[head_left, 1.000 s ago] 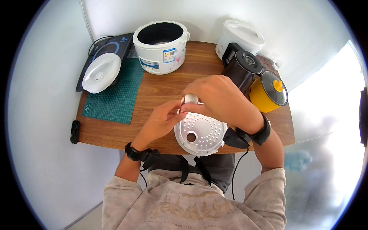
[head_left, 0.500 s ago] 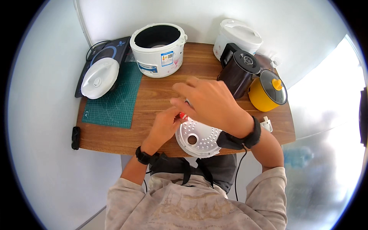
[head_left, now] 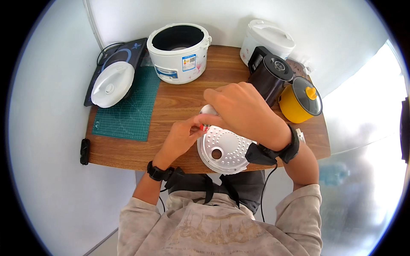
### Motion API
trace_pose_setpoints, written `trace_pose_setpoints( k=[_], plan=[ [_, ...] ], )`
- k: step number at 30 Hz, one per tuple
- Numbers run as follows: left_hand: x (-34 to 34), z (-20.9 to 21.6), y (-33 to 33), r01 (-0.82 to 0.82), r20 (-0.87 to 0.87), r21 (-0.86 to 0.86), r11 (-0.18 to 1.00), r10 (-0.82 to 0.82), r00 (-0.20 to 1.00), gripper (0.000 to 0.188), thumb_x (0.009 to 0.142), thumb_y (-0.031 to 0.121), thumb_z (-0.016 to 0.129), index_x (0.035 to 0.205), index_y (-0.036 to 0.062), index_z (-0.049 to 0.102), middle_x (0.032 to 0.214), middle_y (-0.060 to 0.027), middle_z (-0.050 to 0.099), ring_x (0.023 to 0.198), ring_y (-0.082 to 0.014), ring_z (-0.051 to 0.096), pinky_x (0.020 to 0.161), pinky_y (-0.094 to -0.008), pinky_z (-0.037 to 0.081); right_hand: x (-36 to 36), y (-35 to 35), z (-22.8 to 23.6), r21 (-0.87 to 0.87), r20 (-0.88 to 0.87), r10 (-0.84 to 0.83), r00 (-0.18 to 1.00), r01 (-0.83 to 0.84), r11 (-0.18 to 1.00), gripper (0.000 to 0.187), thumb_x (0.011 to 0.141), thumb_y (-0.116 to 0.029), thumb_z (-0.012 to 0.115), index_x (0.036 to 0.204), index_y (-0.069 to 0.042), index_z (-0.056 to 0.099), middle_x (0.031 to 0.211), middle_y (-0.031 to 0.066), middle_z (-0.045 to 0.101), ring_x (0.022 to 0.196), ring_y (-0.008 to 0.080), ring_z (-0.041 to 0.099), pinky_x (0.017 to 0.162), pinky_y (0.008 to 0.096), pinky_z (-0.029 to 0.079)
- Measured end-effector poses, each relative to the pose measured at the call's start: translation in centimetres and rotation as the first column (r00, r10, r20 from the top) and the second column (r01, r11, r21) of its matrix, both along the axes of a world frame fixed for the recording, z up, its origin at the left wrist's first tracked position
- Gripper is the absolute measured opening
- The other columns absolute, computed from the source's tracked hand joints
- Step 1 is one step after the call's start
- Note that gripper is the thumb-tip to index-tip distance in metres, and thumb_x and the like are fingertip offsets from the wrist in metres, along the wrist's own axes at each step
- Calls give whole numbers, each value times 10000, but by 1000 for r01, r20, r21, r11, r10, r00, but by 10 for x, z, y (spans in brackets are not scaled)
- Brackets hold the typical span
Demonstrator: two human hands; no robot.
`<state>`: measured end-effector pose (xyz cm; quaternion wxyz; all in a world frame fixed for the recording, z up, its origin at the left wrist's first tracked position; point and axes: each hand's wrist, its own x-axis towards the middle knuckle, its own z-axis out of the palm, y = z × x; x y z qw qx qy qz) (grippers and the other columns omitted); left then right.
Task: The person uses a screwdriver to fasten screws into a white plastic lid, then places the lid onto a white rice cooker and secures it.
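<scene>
A round silvery-white plate [head_left: 230, 147] with raised dimples and one larger hole lies at the table's front edge, below my hands. My left hand [head_left: 179, 138] pinches a small red-and-white piece [head_left: 205, 127] above the plate's far left part. From the right, my right hand [head_left: 241, 104] reaches over it with curled fingers, its thumb and fingertips close to the left fingertips. Beside those fingers shows a pale rounded piece [head_left: 208, 109]. The right hand mostly covers that piece, and its grip on it is hidden.
A white rice cooker body [head_left: 181, 64] stands open at the back. On the left, a white lid [head_left: 113, 85] rests by a black induction cooktop [head_left: 134, 49] and green cutting mat [head_left: 128, 123]. A dark kettle [head_left: 267, 83], yellow pot [head_left: 294, 106] and white cooker [head_left: 267, 38] stand at right.
My right hand has turned, its fingers now curled in more, and more of the pale rounded piece shows. The left hand keeps its pinch on the red-and-white piece. The view has shifted slightly.
</scene>
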<state>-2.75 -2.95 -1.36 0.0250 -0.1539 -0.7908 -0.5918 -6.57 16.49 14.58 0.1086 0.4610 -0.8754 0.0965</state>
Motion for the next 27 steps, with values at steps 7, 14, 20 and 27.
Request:
trace_pose_setpoints(
  k=[7,14,20,27],
  plan=[
    [-5,2,-7,7,-66,-319,948,-29,997,178,925,93,683,1077,-1,676,933,-229,713,859,-392,700,730,-418,548,7,-6,-6,-17,-67,-83,994,82,997,310,882,-353,710,853,-52,640,686,104,629,623,309,646,547,389,494],
    [-3,4,-2,8,46,-193,981,1,999,276,898,148,736,1127,12,664,948,-187,717,837,-370,699,725,-429,543,-3,14,-12,-154,107,132,985,-115,981,226,863,-116,689,1048,-19,602,945,150,634,812,360,651,682,434,524],
    [5,-4,-4,116,171,-357,927,-57,984,506,833,198,798,1264,27,597,1090,-168,612,1008,-326,612,839,-416,515,-6,16,-5,-106,134,108,985,-94,990,285,886,-219,728,1060,-19,623,885,149,650,835,380,642,695,431,502],
    [5,-21,-7,183,195,-345,921,-120,974,553,815,178,811,1296,27,583,1051,-156,605,930,-300,603,826,-400,510,12,-5,-8,97,-23,-139,990,141,985,417,942,-420,655,762,-43,660,662,127,619,563,310,619,507,415,469]
  ],
)
